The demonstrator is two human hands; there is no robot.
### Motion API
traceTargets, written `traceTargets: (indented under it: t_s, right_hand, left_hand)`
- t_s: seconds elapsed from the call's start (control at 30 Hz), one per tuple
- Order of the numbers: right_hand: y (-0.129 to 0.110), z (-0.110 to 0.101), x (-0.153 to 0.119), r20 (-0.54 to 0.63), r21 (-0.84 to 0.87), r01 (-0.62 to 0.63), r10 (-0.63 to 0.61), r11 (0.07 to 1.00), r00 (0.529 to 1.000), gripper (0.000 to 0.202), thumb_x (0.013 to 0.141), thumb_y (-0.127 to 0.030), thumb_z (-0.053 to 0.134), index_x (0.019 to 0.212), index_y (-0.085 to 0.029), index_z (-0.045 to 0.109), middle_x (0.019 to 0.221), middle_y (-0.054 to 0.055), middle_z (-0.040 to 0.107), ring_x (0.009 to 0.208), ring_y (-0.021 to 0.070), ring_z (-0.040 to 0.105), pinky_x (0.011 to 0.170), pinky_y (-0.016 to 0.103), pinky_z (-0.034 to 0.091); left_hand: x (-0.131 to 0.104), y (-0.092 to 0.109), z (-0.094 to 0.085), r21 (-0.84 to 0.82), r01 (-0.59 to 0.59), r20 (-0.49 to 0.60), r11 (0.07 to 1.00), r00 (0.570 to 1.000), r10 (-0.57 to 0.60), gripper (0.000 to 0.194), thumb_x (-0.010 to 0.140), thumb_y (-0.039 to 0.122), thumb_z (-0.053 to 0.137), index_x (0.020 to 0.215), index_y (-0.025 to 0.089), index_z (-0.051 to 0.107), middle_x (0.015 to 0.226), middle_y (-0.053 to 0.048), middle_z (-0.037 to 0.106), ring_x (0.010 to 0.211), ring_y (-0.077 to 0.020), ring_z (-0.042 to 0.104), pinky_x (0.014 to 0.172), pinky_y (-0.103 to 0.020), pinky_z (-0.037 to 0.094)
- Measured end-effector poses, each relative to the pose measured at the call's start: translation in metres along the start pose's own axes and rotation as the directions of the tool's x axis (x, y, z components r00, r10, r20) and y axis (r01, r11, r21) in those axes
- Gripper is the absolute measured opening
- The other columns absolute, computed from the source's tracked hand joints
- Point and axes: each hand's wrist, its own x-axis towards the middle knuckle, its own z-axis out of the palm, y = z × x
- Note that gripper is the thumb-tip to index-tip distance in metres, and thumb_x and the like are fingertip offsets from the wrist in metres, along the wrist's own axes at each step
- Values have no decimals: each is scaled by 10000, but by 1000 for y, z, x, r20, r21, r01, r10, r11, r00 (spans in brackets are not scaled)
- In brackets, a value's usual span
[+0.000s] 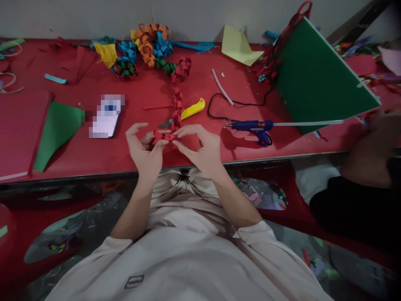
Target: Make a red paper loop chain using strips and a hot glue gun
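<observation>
Both hands meet at the near end of a red paper chain (177, 98), close to the table's front edge. My left hand (145, 148) pinches a red paper link at its left side, and my right hand (202, 146) pinches the same end from the right. The chain runs away from me into green, orange and blue links (150, 42) at the back. Just beyond my fingers lies a yellow-handled knife (193, 109), its blade partly under the chain. To the right, a blue hot glue gun (252, 125) with a glue stick in it rests on the table.
A phone (108, 115) and green paper (59, 129) lie to the left on the red table (138, 100). A green board (322, 75) leans at right, near a black cord (216, 115). Another person's arm (366, 150) is at the far right. Yellow paper (239, 46) lies behind.
</observation>
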Motion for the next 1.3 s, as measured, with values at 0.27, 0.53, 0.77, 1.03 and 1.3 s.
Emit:
traceTargets:
  t_s: [0.27, 0.53, 0.77, 1.03, 1.3]
  right_hand:
    - [-1, 0, 3, 62, -79, -42, 47, 996, 997, 89, 932, -313, 670, 934, -233, 632, 1007, 29, 766, 966, 184, 726, 934, 327, 557]
    - [-1, -2, 6, 35, 14, 10, -10, 1000, 999, 50, 921, -261, 667, 925, -219, 638, 981, 31, 767, 937, 173, 733, 912, 308, 557]
    - [-1, -1, 6, 15, 65, -3, 2, 998, 1000, 62, 909, -254, 683, 900, -217, 634, 969, 29, 768, 924, 163, 728, 909, 302, 548]
    - [2, 2, 5, 6, 56, -13, 13, 998, 1000, 86, 920, -280, 667, 900, -213, 617, 982, 38, 766, 920, 157, 721, 910, 309, 550]
    - [-1, 4, 4, -23, 84, -7, 9, 996, 1000, 45, 910, -229, 670, 905, -204, 633, 936, 31, 739, 913, 159, 696, 918, 309, 524]
  left_hand:
    - [0, -8, -16, 216, -242, 142, 946, 966, 215, 232, 894, 289, 757, 1119, 272, 707, 1021, -17, 748, 957, -169, 750, 849, -273, 582]
    - [12, 2, -25, 337, -485, 352, 807, 860, 369, 149, 927, 251, 708, 1068, 256, 754, 995, -45, 781, 937, -188, 724, 872, -309, 563]
    - [13, 3, -28, 375, -563, 416, 736, 812, 409, 156, 949, 247, 680, 1100, 240, 720, 1032, -54, 773, 971, -183, 721, 872, -308, 563]
    - [13, 3, -30, 421, -628, 482, 655, 766, 426, 200, 949, 168, 647, 1136, 230, 684, 1042, -74, 745, 982, -185, 703, 872, -312, 562]
    - [17, 7, -35, 473, -740, 598, 478, 668, 443, 394, 929, 119, 635, 1304, 243, 640, 1223, -115, 728, 1109, -238, 703, 940, -366, 571]
